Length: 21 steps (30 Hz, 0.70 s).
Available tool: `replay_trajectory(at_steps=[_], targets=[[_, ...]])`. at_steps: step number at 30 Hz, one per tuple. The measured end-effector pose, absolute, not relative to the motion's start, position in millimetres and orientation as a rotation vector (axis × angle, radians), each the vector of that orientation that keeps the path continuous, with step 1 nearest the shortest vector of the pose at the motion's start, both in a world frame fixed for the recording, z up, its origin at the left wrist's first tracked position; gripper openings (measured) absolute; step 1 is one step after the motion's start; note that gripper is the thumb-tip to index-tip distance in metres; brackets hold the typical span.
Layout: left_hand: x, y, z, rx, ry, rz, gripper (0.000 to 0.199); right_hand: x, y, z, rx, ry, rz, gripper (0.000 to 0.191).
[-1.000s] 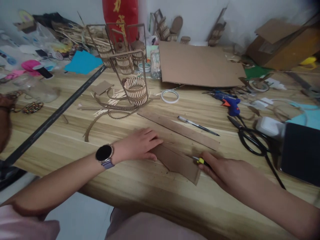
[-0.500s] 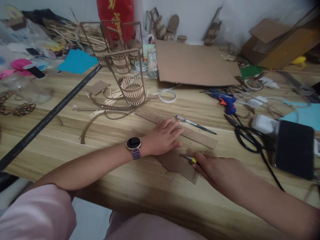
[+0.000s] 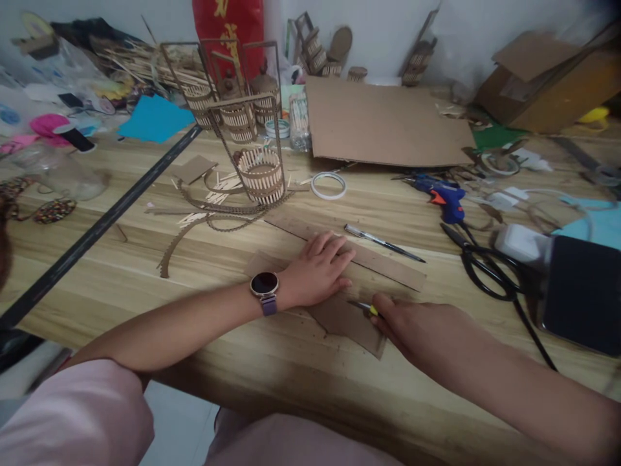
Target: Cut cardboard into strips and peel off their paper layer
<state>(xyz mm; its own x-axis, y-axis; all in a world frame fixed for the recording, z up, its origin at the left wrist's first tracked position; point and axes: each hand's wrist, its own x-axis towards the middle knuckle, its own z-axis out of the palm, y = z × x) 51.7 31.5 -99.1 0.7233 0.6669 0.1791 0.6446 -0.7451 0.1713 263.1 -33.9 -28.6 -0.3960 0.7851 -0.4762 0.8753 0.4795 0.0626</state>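
Observation:
My left hand (image 3: pixel 317 272) lies with its fingers spread, pressing on cardboard on the table. A long cardboard strip (image 3: pixel 391 268) runs under its fingertips toward the right. Below the hand sits an irregular cardboard piece (image 3: pixel 347 320) with a curved cut edge. My right hand (image 3: pixel 402 320) is closed around a small knife (image 3: pixel 367 307) with a yellow part at the front of its handle; the blade points left over the cardboard piece. Whether the blade touches the cardboard, I cannot tell. A pen (image 3: pixel 385 244) rests just above the strip.
Behind my left hand stands a small stick basket (image 3: pixel 262 175) with a tall handle, beside curved cardboard strips. A tape roll (image 3: pixel 328 186), a large cardboard sheet (image 3: pixel 383 123), a glue gun (image 3: pixel 449 199), black scissors (image 3: pixel 485 268) and a phone (image 3: pixel 582 291) lie beyond and right.
The view has shifted slightly, moving most things on the table a little to the right. My left hand stays on the cardboard, and the knife has moved slightly left relative to it.

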Motion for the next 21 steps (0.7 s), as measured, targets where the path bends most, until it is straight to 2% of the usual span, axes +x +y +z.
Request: replay_trajectory(at_steps=[6,11,21], targets=[[53.7,39.0,-95.8,2.788,1.175,0.333,0.053,253.1,-20.9,-28.0,1.38,2.302,-0.208,0.02],[53.7,40.7,-99.0,2.769,1.199,0.322,0.053,242.3,-9.8,-17.5,1.302,2.258,-0.17,0.013],[53.1,38.2,-96.3,2.78,1.225,0.297,0.055,234.7,-5.9,-1.8,1.226,2.141,-0.245,0.04]])
